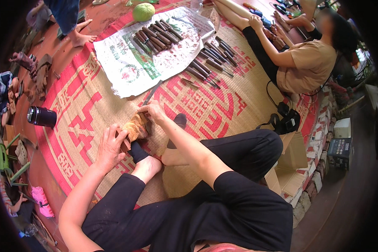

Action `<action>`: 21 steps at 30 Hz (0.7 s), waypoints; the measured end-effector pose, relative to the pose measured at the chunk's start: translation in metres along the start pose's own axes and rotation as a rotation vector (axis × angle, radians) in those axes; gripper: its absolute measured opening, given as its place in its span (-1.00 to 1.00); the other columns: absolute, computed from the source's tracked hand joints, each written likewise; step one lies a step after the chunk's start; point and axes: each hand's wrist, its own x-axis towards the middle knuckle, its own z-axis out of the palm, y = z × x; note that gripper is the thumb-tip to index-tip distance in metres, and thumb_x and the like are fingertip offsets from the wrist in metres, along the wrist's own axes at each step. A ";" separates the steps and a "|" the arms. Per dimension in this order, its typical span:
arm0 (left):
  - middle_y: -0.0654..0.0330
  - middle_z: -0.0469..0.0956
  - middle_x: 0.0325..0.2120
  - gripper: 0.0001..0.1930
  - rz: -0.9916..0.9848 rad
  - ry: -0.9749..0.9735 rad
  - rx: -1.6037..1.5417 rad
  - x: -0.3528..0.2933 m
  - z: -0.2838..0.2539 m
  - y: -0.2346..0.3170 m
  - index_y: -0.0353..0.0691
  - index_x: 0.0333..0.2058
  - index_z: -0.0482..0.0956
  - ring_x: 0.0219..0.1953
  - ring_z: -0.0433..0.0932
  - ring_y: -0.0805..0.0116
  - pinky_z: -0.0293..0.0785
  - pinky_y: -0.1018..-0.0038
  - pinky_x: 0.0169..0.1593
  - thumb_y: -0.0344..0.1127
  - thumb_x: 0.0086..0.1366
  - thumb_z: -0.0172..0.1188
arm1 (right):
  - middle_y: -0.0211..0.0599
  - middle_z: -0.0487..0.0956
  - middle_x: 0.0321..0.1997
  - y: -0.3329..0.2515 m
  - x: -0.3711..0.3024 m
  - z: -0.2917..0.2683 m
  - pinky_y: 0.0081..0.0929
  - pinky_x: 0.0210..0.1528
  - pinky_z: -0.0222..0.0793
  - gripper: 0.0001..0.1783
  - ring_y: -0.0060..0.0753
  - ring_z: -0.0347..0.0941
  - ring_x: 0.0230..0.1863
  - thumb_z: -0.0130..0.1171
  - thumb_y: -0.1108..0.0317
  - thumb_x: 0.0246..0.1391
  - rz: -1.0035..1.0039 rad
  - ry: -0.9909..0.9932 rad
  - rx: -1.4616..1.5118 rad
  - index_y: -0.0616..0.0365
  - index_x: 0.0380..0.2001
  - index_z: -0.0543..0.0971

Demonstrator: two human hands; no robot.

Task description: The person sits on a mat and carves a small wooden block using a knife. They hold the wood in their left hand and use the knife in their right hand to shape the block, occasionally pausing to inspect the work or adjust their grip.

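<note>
A yellow-brown carved piece of wood (134,127) rests between my feet on the mat. My left hand (110,147) grips its near left side, thumb against the wood and fingers bent. Under that palm shows a reddish-brown flat piece (125,145), partly hidden. At the wood's far end, my right hand (154,111) is closed with its fingertips on the edge. A narrow grey metal strip (152,93) runs out just beyond those fingers; whether they touch it is unclear.
Dark wooden-handled carving tools (157,35) lie in rows on a white printed sack (113,63), with several more (203,69) on the patterned mat (82,109). A green round fruit (143,12), black cylinder (42,116), camera (289,122) and cardboard box (292,157) surround me. Another person (308,63) sits right.
</note>
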 end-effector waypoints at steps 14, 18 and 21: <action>0.00 0.18 -0.10 -0.25 0.093 0.023 0.038 0.001 0.000 -0.001 -0.07 -0.07 0.32 -0.07 0.28 -0.07 0.34 0.17 -0.02 -0.50 -0.41 0.29 | -0.23 0.56 -0.53 0.017 0.015 -0.016 -0.51 -0.55 0.39 -0.82 -0.43 0.50 -0.56 0.29 0.40 -0.16 0.001 0.016 0.031 0.26 -0.50 0.51; 0.02 0.17 -0.06 -0.23 0.056 0.014 0.016 -0.006 0.003 -0.006 -0.05 -0.02 0.31 -0.01 0.26 -0.04 0.29 0.17 0.05 -0.46 -0.37 0.35 | -0.16 0.54 -0.55 0.003 0.003 -0.028 -0.50 -0.62 0.41 -0.81 -0.38 0.50 -0.63 0.22 0.46 -0.08 0.076 0.126 0.166 0.26 -0.44 0.40; 0.04 0.20 -0.10 -0.26 0.014 0.032 -0.010 -0.007 0.003 -0.011 -0.04 -0.04 0.31 -0.04 0.29 -0.05 0.37 0.18 -0.01 -0.44 -0.35 0.32 | -0.17 0.55 -0.56 0.002 0.002 -0.042 -0.50 -0.57 0.43 -0.82 -0.39 0.50 -0.61 0.22 0.46 -0.09 0.067 0.128 0.072 0.26 -0.46 0.42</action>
